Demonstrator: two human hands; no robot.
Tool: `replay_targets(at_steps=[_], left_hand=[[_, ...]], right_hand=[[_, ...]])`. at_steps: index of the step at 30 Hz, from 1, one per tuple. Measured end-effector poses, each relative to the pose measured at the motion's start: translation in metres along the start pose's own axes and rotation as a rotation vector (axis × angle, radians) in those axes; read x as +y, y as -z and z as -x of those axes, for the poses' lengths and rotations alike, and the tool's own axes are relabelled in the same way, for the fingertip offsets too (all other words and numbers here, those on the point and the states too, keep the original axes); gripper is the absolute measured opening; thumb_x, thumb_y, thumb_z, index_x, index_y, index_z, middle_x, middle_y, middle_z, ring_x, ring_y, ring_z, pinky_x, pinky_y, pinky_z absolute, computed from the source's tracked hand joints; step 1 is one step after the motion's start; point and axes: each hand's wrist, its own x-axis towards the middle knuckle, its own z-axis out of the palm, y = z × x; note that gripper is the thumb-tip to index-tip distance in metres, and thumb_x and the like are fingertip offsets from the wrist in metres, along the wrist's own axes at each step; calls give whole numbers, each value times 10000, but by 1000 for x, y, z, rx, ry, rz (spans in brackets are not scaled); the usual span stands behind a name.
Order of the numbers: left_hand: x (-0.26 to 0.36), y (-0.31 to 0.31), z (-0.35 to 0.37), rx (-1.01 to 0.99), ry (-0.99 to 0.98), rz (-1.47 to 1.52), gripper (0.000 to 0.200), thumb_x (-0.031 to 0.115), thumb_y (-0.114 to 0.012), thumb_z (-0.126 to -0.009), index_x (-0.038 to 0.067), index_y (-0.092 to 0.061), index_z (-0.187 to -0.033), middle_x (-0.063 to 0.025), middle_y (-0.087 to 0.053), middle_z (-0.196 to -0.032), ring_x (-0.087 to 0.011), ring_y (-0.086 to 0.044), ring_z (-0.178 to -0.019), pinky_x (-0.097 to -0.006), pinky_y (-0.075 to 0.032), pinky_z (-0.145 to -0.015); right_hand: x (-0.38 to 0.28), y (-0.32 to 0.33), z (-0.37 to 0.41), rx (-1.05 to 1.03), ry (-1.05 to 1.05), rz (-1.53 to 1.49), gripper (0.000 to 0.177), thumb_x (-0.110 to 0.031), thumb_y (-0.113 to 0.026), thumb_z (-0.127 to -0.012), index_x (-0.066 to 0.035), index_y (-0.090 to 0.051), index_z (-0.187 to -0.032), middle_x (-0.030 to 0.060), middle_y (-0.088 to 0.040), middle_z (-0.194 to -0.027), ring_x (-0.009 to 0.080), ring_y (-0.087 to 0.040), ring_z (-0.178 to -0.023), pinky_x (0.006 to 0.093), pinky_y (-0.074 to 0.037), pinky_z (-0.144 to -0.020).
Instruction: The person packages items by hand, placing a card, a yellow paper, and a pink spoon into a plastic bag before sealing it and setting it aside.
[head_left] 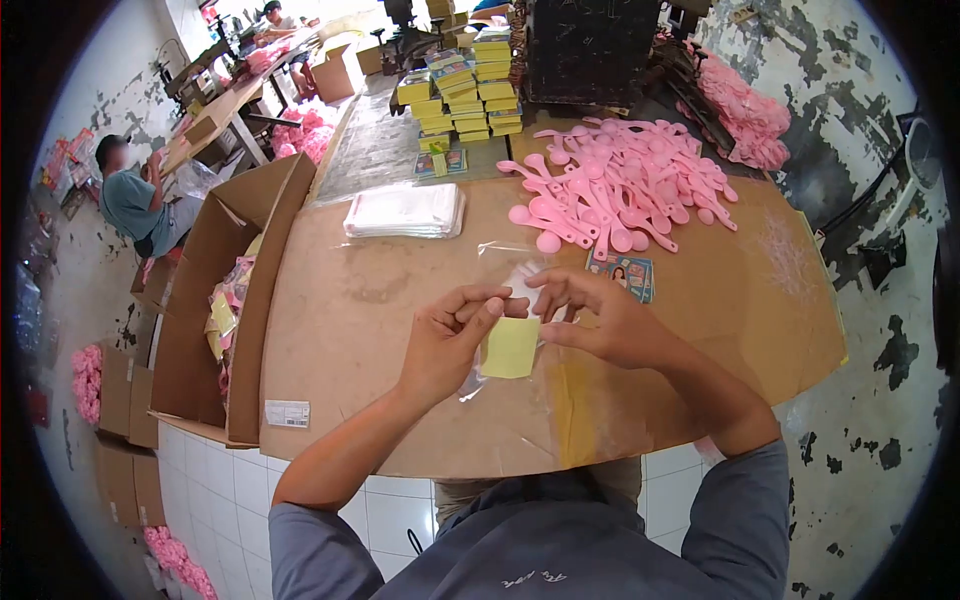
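My left hand is closed in a pinch at the top of a pale yellow card, with its thumb and fingertips at the card's upper edge. Beneath the hands a clear plastic bag catches the light, its outline partly covered by them. To the right, my right hand has its fingers bent and its thumb apart, the tips close by the card and bag. Just beyond that hand lies a colourful printed card, near a heap of pink plastic spoons.
A stack of clear bags lies on the cardboard-covered table. Banded card bundles are piled behind. An open carton holding mixed scraps borders the left side. A person sits beyond it; another is farther back.
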Motion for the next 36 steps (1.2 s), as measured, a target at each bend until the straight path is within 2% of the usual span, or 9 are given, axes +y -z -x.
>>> replay_targets(at_steps=[3, 6, 11, 15, 20, 23, 26, 29, 36], left_hand=[[-1, 2, -2, 18, 12, -2, 293, 153, -600, -1061, -57, -634, -1262, -152, -748, -1138, -162, -711, -1045, -305, -600, -873], [3, 3, -2, 19, 75, 18, 279, 144, -606, -1058, -50, -648, -1253, -138, -748, -1137, -153, -707, -1033, -294, -593, -882], [-9, 7, -5, -19, 68, -33, 271, 149, -637, -1041, -27, -676, -1244, -118, -748, -1121, -156, -703, -1022, -314, -590, -886], [-14, 6, -6, 6, 21, -159, 240, 86, -635, -1031, -27, -698, -1234, -109, -752, -1105, -144, -699, -1014, -294, -583, -886], [-8, 8, -4, -6, -9, -290, 223, 11, -624, -1014, -36, -719, -1210, -115, -756, -1114, -149, -702, -1017, -296, -572, -902], [-11, 13, -6, -67, -136, -296, 232, 109, -651, -1027, -3, -736, -1211, -84, -762, -1121, -109, -695, -994, -262, -563, -863], [-7, 16, -6, -108, -97, -246, 247, 135, -642, -1036, -11, -730, -1214, -88, -759, -1130, -125, -704, -1016, -274, -572, -877], [-6, 20, -7, -144, 59, 73, 260, 156, -631, -1043, -21, -727, -1208, -92, -755, -1139, -134, -702, -1038, -288, -580, -890], [-13, 16, -10, -113, 63, -182, 270, 146, -619, -1049, -25, -710, -1236, -82, -750, -1142, -120, -697, -1008, -284, -586, -874]], right_hand=[[18, -4, -9, -18, -63, -209, 359, -117, -706, -960, -4, -631, -1292, 26, -649, -990, 79, -615, -894, 245, -491, -782], [20, 4, -10, 39, -142, -165, 290, -99, -688, -972, -4, -664, -1245, 1, -626, -942, 60, -597, -846, 229, -484, -750], [24, 2, -9, 90, -144, -150, 218, -102, -681, -981, 9, -713, -1166, 30, -704, -972, 77, -647, -864, 245, -518, -773], [21, 6, -8, 97, -196, -134, 208, -97, -682, -980, 17, -729, -1147, 55, -747, -1016, 88, -679, -908, 251, -535, -812], [38, 8, -4, 127, -130, -193, 178, -98, -675, -981, -5, -753, -1111, 19, -740, -995, 71, -652, -852, 246, -517, -782], [39, 9, -2, 130, -101, -151, 167, -99, -668, -982, -11, -765, -1086, 11, -737, -984, 64, -634, -832, 242, -504, -770], [38, 13, -1, 110, -39, -108, 168, -104, -665, -985, -1, -769, -1067, 23, -736, -979, 66, -629, -840, 240, -497, -771], [35, 15, 0, 95, -29, -167, 163, -102, -678, -977, 13, -770, -1047, 36, -736, -983, 78, -633, -852, 239, -495, -768], [35, 13, -1, 77, -81, -185, 141, -17, -748, -916, 20, -756, -1051, 70, -725, -1034, 111, -663, -930, 264, -532, -814]])
